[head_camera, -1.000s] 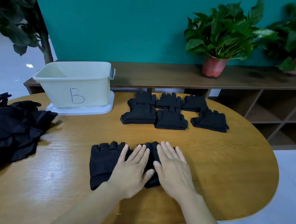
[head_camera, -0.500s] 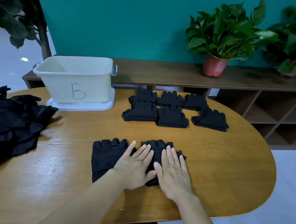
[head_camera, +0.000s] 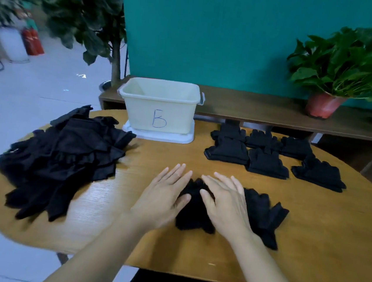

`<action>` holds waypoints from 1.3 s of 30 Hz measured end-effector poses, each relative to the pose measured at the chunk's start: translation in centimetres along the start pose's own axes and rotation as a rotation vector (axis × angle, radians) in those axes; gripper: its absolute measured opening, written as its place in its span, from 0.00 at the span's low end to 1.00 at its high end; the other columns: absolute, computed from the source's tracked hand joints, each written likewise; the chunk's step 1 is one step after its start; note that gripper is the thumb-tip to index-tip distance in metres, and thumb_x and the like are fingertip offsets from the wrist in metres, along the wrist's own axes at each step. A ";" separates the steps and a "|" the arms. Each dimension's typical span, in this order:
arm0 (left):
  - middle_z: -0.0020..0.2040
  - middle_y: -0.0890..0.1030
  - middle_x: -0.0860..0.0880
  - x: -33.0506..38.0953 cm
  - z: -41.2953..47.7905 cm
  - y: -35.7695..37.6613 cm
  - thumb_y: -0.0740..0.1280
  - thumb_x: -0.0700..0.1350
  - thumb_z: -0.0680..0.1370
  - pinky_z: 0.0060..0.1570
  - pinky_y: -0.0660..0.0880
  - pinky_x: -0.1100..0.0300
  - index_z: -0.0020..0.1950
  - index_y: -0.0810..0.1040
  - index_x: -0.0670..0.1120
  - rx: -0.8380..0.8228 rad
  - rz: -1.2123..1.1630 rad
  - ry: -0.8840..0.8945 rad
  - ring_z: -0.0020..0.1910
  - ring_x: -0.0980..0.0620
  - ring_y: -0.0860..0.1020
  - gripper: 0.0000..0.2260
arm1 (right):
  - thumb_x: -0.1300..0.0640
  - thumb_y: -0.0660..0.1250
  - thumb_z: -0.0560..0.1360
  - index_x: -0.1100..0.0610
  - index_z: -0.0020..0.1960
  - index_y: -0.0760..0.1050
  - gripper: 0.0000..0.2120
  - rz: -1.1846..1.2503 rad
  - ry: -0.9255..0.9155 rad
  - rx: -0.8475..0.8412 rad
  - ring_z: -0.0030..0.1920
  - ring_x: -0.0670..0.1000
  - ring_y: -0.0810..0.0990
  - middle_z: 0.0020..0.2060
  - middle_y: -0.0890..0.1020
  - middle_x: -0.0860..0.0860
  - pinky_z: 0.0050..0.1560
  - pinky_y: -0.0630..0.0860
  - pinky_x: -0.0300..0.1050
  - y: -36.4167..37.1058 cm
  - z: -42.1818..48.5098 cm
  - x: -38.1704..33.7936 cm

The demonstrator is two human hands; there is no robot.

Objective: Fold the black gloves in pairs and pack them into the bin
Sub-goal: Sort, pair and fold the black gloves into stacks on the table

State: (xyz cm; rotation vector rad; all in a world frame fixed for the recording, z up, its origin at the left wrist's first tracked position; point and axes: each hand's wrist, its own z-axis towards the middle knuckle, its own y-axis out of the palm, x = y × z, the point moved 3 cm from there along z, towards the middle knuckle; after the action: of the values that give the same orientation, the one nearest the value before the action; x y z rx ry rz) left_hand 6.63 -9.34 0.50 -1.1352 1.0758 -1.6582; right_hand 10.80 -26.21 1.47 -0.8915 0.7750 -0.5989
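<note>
Flattening a black glove pair [head_camera: 194, 212] near the table's [head_camera: 318, 244] front edge with left hand [head_camera: 161, 197] and right hand [head_camera: 226, 204] spread open. Folded: six bundles [head_camera: 266, 165], far right. To do: loose heap [head_camera: 65, 158] at left edge, packing the bin [head_camera: 158, 108].

The gloves [head_camera: 194, 210] at frame centre are black, as are the loose pile [head_camera: 65, 156] at left and the folded pairs [head_camera: 266, 164] at upper right. The bin [head_camera: 138, 111] is cream with a blue handwritten letter [head_camera: 159, 121] and stands on a white base [head_camera: 169, 137]. The table [head_camera: 318, 244] shows honey-brown wood grain. The wall [head_camera: 214, 30] is teal.
</note>
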 end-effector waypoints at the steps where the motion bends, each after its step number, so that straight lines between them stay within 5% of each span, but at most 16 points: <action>1: 0.80 0.46 0.53 -1.2 -1.0 -0.5 0.38 0.64 0.78 0.74 0.34 0.64 0.81 0.50 0.51 0.020 -0.003 -0.025 0.79 0.59 0.41 0.34 | 0.48 0.57 0.81 0.51 0.70 0.74 0.20 0.000 -0.025 0.003 0.73 0.47 0.66 0.65 0.79 0.46 0.75 0.42 0.41 0.5 0.5 -1.0; 8: 0.79 0.59 0.51 -9.1 -7.8 -3.1 0.47 0.59 0.81 0.75 0.38 0.67 0.79 0.64 0.49 0.155 0.027 -0.202 0.78 0.55 0.56 0.29 | 0.52 0.63 0.81 0.51 0.70 0.74 0.18 0.069 -0.158 -0.069 0.73 0.48 0.65 0.66 0.78 0.47 0.76 0.46 0.47 4.1 4.3 -8.3; 14: 0.72 0.73 0.49 -14.5 -9.2 -5.5 0.53 0.53 0.82 0.74 0.51 0.63 0.72 0.74 0.46 0.233 0.091 -0.269 0.72 0.51 0.70 0.23 | 0.54 0.64 0.81 0.51 0.70 0.74 0.17 0.106 -0.247 -0.109 0.74 0.49 0.65 0.66 0.78 0.47 0.76 0.47 0.48 7.0 8.3 -12.9; 19: 0.63 0.81 0.50 -19.6 -7.9 -8.5 0.54 0.49 0.81 0.69 0.69 0.53 0.66 0.79 0.46 0.374 0.227 -0.293 0.63 0.50 0.78 0.20 | 0.59 0.72 0.73 0.53 0.56 0.82 0.12 0.123 -0.329 -0.072 0.64 0.50 0.69 0.50 0.85 0.46 0.64 0.67 0.56 9.1 12.6 -16.0; 22: 0.58 0.84 0.49 -23.1 -6.5 -10.4 0.56 0.48 0.80 0.60 0.75 0.48 0.62 0.82 0.45 0.448 0.294 -0.339 0.57 0.47 0.81 0.19 | 0.55 0.64 0.80 0.51 0.65 0.77 0.14 0.122 -0.320 -0.179 0.70 0.52 0.67 0.58 0.82 0.45 0.71 0.55 0.49 10.5 15.6 -17.9; 27: 0.58 0.83 0.49 -28.7 -4.5 -11.9 0.70 0.42 0.78 0.57 0.73 0.44 0.61 0.82 0.46 0.436 0.297 -0.574 0.58 0.43 0.79 0.12 | 0.51 0.58 0.83 0.51 0.73 0.69 0.19 0.161 -0.249 -0.247 0.71 0.52 0.60 0.66 0.75 0.50 0.68 0.54 0.44 12.2 20.4 -20.9; 30: 0.62 0.81 0.51 -30.1 -3.7 -11.8 0.66 0.47 0.80 0.61 0.68 0.47 0.67 0.78 0.49 0.378 0.273 -0.662 0.63 0.46 0.76 0.15 | 0.50 0.58 0.83 0.53 0.70 0.69 0.18 0.192 -0.162 -0.300 0.69 0.53 0.60 0.65 0.73 0.52 0.68 0.57 0.46 14.1 22.8 -21.7; 36: 0.52 0.82 0.53 -30.2 -3.1 -11.7 0.61 0.54 0.81 0.58 0.65 0.53 0.70 0.69 0.53 0.398 0.220 -0.817 0.56 0.51 0.78 0.18 | 0.49 0.59 0.81 0.47 0.75 0.62 0.23 0.325 0.032 -0.422 0.69 0.52 0.60 0.66 0.72 0.51 0.68 0.56 0.48 18.4 24.8 -22.2; 39: 0.51 0.82 0.54 -29.6 -3.1 -11.9 0.62 0.52 0.81 0.59 0.63 0.56 0.69 0.67 0.54 0.425 0.157 -0.826 0.56 0.53 0.78 0.16 | 0.53 0.62 0.79 0.46 0.76 0.61 0.26 0.445 0.075 -0.373 0.65 0.47 0.61 0.57 0.75 0.42 0.66 0.55 0.44 18.1 25.0 -22.3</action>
State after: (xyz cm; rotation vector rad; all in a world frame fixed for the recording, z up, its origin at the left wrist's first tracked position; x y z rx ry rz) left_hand 8.84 22.46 3.94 -1.2277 0.2567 -1.0424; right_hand 20.19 10.62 3.47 -0.9969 1.1369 -0.0940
